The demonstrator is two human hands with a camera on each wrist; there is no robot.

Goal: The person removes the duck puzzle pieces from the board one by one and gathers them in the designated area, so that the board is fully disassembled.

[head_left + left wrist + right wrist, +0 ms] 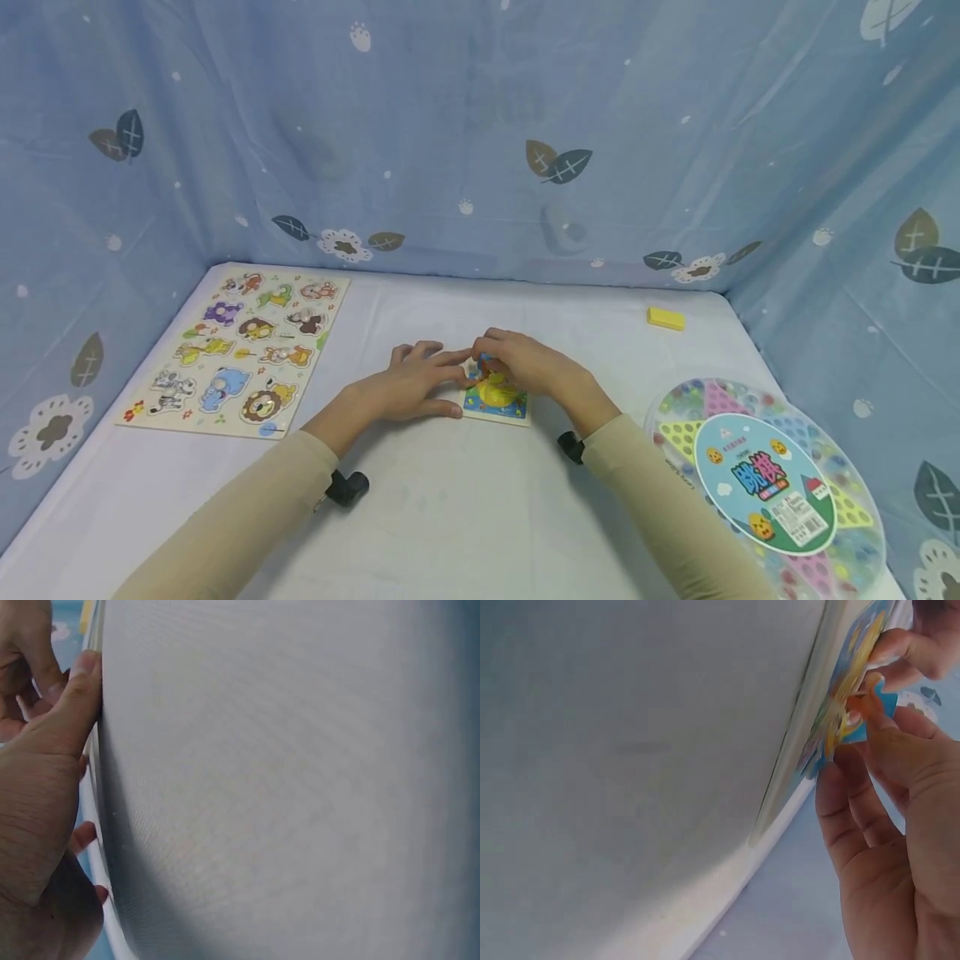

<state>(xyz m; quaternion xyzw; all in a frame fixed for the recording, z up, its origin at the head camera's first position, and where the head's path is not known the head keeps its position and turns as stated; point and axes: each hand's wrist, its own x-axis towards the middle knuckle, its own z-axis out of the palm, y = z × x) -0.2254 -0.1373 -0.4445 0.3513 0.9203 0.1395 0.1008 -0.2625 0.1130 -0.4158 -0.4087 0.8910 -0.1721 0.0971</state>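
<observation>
A small puzzle board (517,419) with a yellow duck on a blue ground lies flat in the middle of the table. From its left, my left hand (416,383) rests its spread, mostly straight fingers and thumb on the board's edge. My right hand (528,362) is over the upper part of the board. In the right wrist view, its thumb and fingers pinch a blue-and-orange puzzle piece (887,703), tilted up against the board face. The left fingertips (891,646) are close to that piece. Fingers partly cover the picture from above.
A large animal puzzle board (247,354) lies at the left. A round boxed Chinese checkers set (765,483) takes up the right front. Near the back right is a yellow block (665,318). Patterned blue cloth (450,133) walls the table's back and sides.
</observation>
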